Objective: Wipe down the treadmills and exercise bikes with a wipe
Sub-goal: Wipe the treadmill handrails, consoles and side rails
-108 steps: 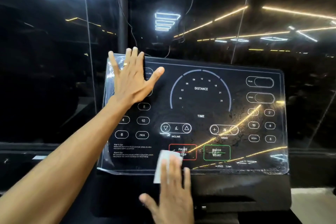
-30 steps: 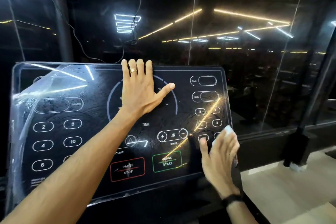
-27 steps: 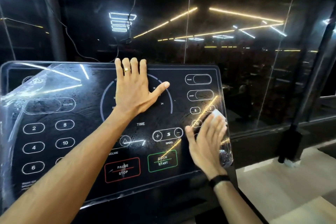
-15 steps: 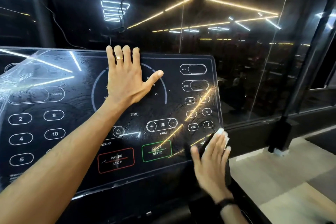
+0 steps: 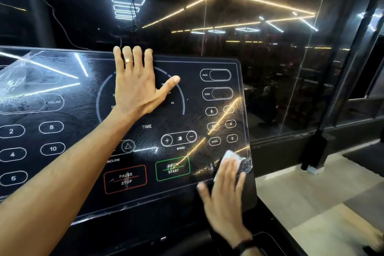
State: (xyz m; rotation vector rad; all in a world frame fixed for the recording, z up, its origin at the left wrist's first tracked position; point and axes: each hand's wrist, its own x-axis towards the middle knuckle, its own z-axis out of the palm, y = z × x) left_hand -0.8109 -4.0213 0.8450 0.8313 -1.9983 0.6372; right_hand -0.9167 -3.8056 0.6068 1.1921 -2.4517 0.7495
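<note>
The treadmill console (image 5: 87, 122) fills the left and centre of the head view, a glossy black panel under a clear protective film (image 5: 22, 77) that puckers and lifts toward ten o'clock and looks frayed at the corner near four o'clock. The left hand (image 5: 137, 87) lies flat and spread on the panel at about twelve o'clock of the dial, fingers straight, gripping nothing, apparently bracing the console. The right hand (image 5: 225, 191), blurred with motion, presses the white wipe (image 5: 229, 157) against the panel at its four o'clock corner with straight fingers; whether the thumb hooks the wipe cannot be told. The main risk, as I judge it, is the wipe's edge catching that loose corner and peeling or tearing the film further. Next, a sweep toward nine o'clock would cross the green QUICK START button (image 5: 172, 168) and the red PAUSE STOP button (image 5: 125, 178); firm pressure could trigger the belt if the machine is powered. Least, the wipe, pinned only by flat fingers, could slip off the panel's lower edge.
</note>
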